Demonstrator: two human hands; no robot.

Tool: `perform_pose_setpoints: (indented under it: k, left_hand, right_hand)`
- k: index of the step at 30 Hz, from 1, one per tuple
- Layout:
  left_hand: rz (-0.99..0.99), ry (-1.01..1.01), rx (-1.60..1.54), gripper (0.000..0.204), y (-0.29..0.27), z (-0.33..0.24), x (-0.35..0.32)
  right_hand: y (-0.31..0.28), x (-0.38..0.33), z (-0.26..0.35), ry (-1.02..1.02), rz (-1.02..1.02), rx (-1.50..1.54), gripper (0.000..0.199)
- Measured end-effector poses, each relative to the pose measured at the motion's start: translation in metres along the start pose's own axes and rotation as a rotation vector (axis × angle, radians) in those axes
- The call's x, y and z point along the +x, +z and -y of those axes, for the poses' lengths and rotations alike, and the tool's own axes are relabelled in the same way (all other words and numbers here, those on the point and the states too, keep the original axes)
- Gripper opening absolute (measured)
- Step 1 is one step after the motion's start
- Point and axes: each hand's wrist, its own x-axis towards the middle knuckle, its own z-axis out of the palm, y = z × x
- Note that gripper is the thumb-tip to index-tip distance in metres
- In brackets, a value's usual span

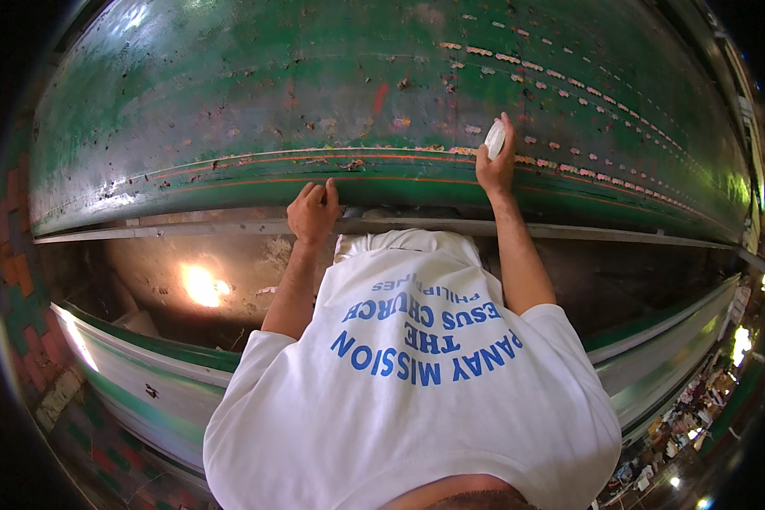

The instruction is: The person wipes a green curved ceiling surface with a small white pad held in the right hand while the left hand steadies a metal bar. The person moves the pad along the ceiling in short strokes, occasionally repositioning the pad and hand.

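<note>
A long table (255, 110) with a glossy, worn green top stretches across in front of me. Small pale printed shapes (561, 81) run along its right half in several rows. Over its near part, my right hand (497, 166) grips a small white oval object (495, 138) between thumb and fingers; its kind cannot be made out. My left hand (313, 212) rests at the table's near edge with its fingers curled in. Whatever lies inside those fingers, if anything, is hidden.
A thin metal rail (204, 229) runs along the near edge of the table. Orange lines (382, 179) mark the top beside it, with dark specks and scraps scattered about. Behind me stands a second green-edged table (153, 374). Reddish bricks (38, 340) show on the floor at left.
</note>
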Motion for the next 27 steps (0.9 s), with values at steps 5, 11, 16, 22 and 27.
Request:
perform_pose_setpoints:
  k: [5,11,16,22,27]
  left_hand:
    - [-0.026,-0.012,-0.016,0.043,0.002,-0.002,-0.001]
    - [-0.054,-0.010,-0.016,0.043,0.002,-0.001,-0.004]
    - [-0.013,-0.026,-0.025,0.042,0.000,-0.003,-0.002]
    - [-0.004,-0.028,-0.001,0.042,-0.002,-0.005,-0.004]
    - [-0.013,-0.022,0.002,0.041,0.003,-0.004,-0.003]
  right_hand:
    - [-0.017,-0.011,0.030,-0.144,0.246,-0.157,0.061]
    - [-0.026,-0.032,0.040,-0.544,0.509,-0.338,0.051]
    - [0.002,-0.029,0.051,-0.509,0.492,-0.328,0.053]
    - [-0.006,-0.046,0.050,-0.474,0.547,-0.308,0.064]
    - [0.017,-0.040,0.064,-0.336,0.499,-0.332,0.063]
